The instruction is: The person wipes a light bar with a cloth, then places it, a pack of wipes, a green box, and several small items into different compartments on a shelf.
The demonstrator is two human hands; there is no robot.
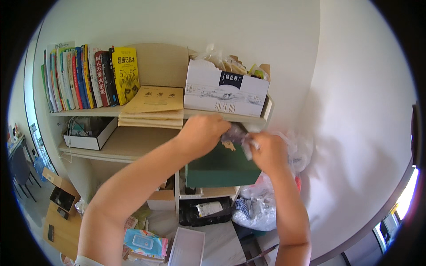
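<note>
- Your left hand [204, 133] and right hand [268, 153] each pinch one end of the bag [238, 134] (dark, crumpled).
- Its long axis slopes down rightward, before the green box [219, 168].
- Shelf [250, 119] edge: just above; open room: upper right, toward the wall [355, 88].

Bright. Window [407, 188] blown out near 4 o'clock; soft shadows on wall [359, 124] at 3. Fisheye bends edges, corners black.
</note>
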